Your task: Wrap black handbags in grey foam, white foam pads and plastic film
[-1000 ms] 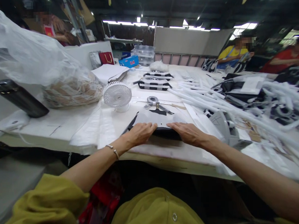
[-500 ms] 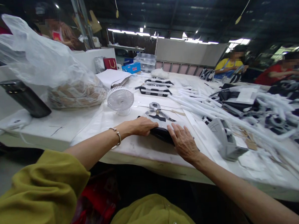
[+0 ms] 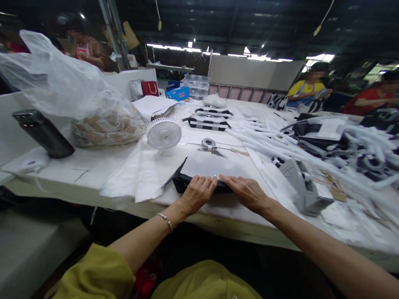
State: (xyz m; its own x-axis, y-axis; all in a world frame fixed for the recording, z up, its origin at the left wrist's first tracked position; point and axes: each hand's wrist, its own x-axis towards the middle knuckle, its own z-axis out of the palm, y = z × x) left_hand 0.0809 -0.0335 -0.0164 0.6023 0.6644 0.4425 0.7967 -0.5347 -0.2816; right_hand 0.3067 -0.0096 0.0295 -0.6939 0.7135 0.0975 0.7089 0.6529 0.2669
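At the near edge of the table lies a black bag (image 3: 180, 182), partly covered by a pale translucent sheet (image 3: 216, 165). My left hand (image 3: 199, 193) has its fingers curled over the bag's near edge, thumb side toward the middle. Close to it, my right hand (image 3: 247, 192) pinches the same edge from the right, with its thumb hidden. The two hands nearly meet at the bag's centre. Just beyond the sheet, a coiled grey strap (image 3: 208, 144) with a small metal buckle rests on the table.
Left of the bag stand a white fan (image 3: 164, 134), a dark flask (image 3: 46, 134) and a large plastic bag (image 3: 109, 127). A grey tape dispenser (image 3: 307, 191) sits to the right, near long white strips (image 3: 268, 142) and black bag pieces. Several people work farther back.
The pale sheet now spreads over the bag, hiding the dark part by the strap. My left hand has come nearer and curled on the near edge; my right hand's flat fingers have closed there.
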